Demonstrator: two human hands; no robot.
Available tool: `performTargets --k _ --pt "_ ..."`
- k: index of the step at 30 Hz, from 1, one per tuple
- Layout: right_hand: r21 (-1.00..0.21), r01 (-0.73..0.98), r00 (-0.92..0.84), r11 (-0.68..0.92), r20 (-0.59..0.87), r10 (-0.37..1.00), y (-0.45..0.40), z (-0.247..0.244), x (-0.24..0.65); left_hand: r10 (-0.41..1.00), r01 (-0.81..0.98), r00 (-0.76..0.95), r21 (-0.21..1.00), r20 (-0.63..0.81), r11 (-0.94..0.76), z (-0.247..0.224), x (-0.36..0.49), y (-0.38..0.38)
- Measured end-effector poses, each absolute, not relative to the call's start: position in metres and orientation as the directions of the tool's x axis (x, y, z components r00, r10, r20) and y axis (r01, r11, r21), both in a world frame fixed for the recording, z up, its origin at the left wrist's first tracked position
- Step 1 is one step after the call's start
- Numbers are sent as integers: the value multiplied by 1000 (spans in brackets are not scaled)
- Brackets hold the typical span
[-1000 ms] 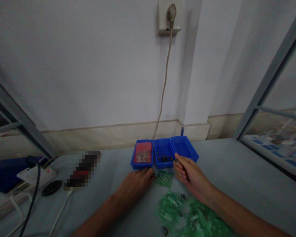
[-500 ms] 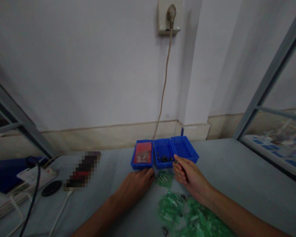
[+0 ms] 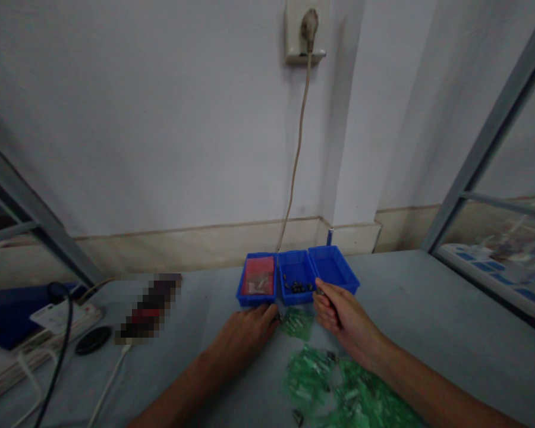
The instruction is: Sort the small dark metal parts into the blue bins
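Note:
My left hand (image 3: 252, 326) rests low on the table in front of the blue bins, its fingers closed together. A small dark metal piece shows at its fingertips, beside a small green bag (image 3: 298, 323) with several slim metal pieces in or on it. My right hand (image 3: 334, 306) is curled in a pinch just before the right-hand bins. A small metal part (image 3: 320, 291) shows between its thumb and index finger; its exact kind is too small to tell. Nearer to me lie green plastic bags (image 3: 310, 374) in a pile, with loose dark metal parts (image 3: 298, 417) around them.
Against the wall stand three blue bins: one with a red packet (image 3: 259, 268), a middle bin (image 3: 295, 261) holding several dark parts, and a right bin (image 3: 332, 264). At left lie a blurred-out device (image 3: 149, 309), a black round object (image 3: 93, 340) and cables. Metal frames flank the table.
Almost nothing differs. My right hand has shifted very slightly to the right; my left hand stays in place.

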State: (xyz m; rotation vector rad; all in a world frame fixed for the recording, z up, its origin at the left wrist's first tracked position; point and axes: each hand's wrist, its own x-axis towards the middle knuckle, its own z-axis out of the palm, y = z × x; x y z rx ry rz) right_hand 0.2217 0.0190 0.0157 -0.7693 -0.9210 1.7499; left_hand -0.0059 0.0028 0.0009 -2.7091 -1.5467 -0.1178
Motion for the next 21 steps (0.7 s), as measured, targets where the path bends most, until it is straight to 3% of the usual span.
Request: performTargets --k 14,21 --pt "-872 -439 -322 -218 -73 944 20 10 221 857 858 510 35 74 -513 1 -6 1" --pt "-919 -345 -300 -189 -83 950 18 12 219 865 865 497 37 66 -500 2 -5 3"
